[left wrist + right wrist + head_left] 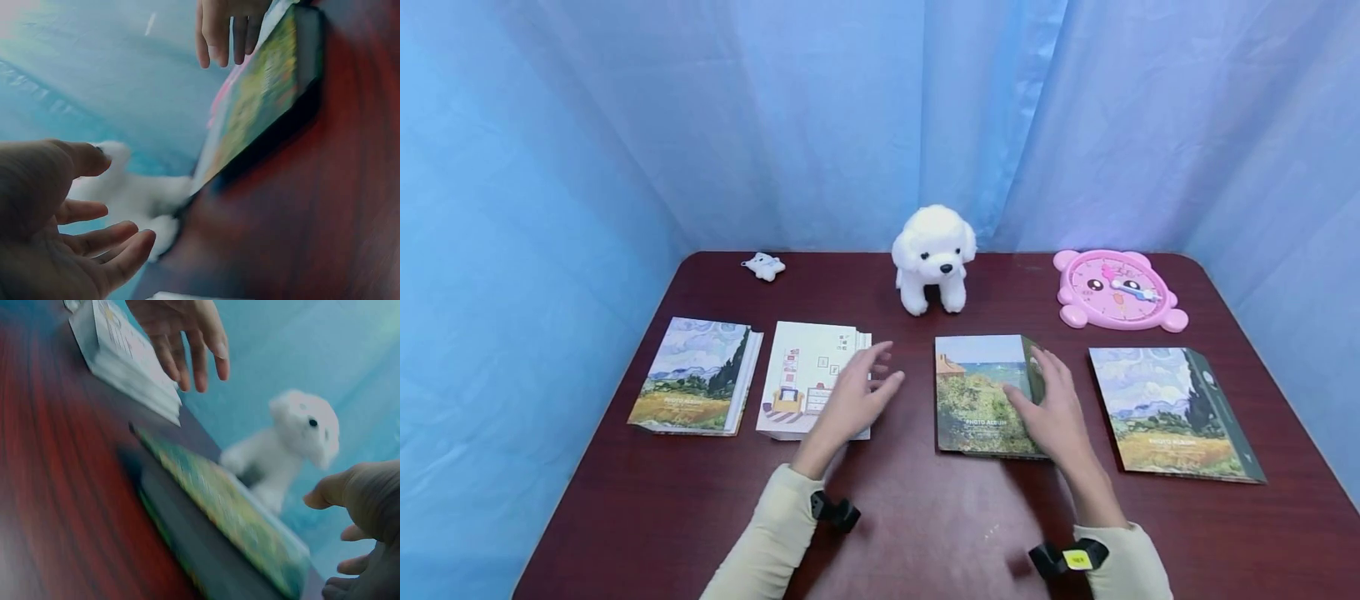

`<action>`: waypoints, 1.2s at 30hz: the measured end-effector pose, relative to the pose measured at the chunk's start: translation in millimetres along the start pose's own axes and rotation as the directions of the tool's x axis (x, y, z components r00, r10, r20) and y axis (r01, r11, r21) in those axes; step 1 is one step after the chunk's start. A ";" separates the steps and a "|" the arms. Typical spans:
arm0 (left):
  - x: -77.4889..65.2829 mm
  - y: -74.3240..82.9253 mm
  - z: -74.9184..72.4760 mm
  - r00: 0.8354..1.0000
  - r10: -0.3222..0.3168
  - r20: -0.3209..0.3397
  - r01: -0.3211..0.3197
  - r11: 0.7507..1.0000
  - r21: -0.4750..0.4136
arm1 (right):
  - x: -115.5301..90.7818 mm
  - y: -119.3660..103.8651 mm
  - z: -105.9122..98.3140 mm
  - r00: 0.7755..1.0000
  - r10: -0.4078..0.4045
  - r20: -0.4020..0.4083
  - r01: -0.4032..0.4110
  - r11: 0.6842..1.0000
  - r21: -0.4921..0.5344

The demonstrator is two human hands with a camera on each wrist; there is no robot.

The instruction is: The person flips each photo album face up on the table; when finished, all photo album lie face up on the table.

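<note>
My left hand (pixel 855 397) hovers over the right side of a white album (pixel 805 367) with a drawn room on its cover, fingers spread and holding nothing. Over the right part of a photo album (pixel 977 396) with a seaside house and garden, my right hand (pixel 1054 408) hangs with fingers loosely bent and nothing between them. In the right wrist view that seaside album (pixel 219 506) shows its cover and dark side below the thumb. The left wrist view has my left hand (pixel 75 219) with fingers apart. Whether the right fingers touch the cover cannot be told.
A landscape-painting album (pixel 692 375) lies far left, and a similar album (pixel 1165 408) far right. At the back are a small white plush (pixel 765 267), a white plush dog (pixel 934 258) and a pink toy clock (pixel 1118 289). Blue curtains (pixel 820 125) hang behind the dark red table (pixel 925 517).
</note>
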State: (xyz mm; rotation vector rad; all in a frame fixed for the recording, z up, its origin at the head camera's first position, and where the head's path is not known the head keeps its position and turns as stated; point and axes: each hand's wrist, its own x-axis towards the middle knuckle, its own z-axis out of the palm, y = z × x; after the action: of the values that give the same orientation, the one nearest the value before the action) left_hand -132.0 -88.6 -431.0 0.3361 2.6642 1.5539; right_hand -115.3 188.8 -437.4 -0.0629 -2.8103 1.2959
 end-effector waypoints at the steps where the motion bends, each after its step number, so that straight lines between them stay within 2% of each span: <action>1: 0.6 0.3 6.0 1.000 -0.006 0.030 0.006 1.000 0.002 | -1.6 6.1 -3.0 1.000 0.005 0.000 -0.005 1.000 -0.014; 4: 3.0 0.0 23.0 0.994 -0.023 0.106 0.021 1.000 0.014 | -6.2 20.9 -9.8 0.999 0.021 0.026 -0.020 0.999 -0.027; 8: 6.1 -2.1 44.0 0.984 -0.048 0.170 0.044 0.999 0.024 | -10.0 32.3 -11.9 0.998 0.034 0.061 -0.032 0.999 -0.038; 14: 12.0 1.8 64.9 0.975 -0.080 0.208 0.059 0.992 0.108 | -8.9 38.9 -7.0 0.994 0.027 0.103 -0.019 0.997 -0.070; 19: 14.7 4.0 69.4 0.977 -0.068 0.200 0.038 0.988 0.148 | -8.8 37.7 -5.1 0.992 0.044 0.122 -0.036 0.997 -0.062; 23: 14.6 2.9 70.6 0.980 -0.058 0.193 0.030 0.989 0.143 | -10.1 34.3 -8.3 0.981 0.105 0.162 -0.120 0.989 0.088; 26: 14.4 2.1 71.5 0.978 -0.070 0.195 0.047 0.992 0.118 | -12.1 30.8 -10.6 0.968 0.144 0.204 -0.190 0.955 0.228; 28: 14.6 2.4 71.9 0.979 -0.074 0.192 0.054 0.993 0.106 | -13.5 27.2 -12.2 0.965 0.159 0.208 -0.214 0.936 0.281; 31: 14.7 4.6 72.7 0.977 -0.093 0.190 0.077 0.993 0.086 | -15.3 20.2 -15.5 0.973 0.142 0.180 -0.191 0.936 0.296; 36: 13.8 10.9 77.6 0.974 -0.133 0.182 0.118 0.989 0.092 | -17.5 5.5 -22.6 0.993 0.041 0.111 -0.067 0.968 0.243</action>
State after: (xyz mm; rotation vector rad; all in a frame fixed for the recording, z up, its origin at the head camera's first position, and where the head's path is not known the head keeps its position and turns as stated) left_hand -132.7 -14.2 -459.2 0.2947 2.5538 1.3122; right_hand -96.4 208.6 -427.3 -0.0643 -2.7220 1.6990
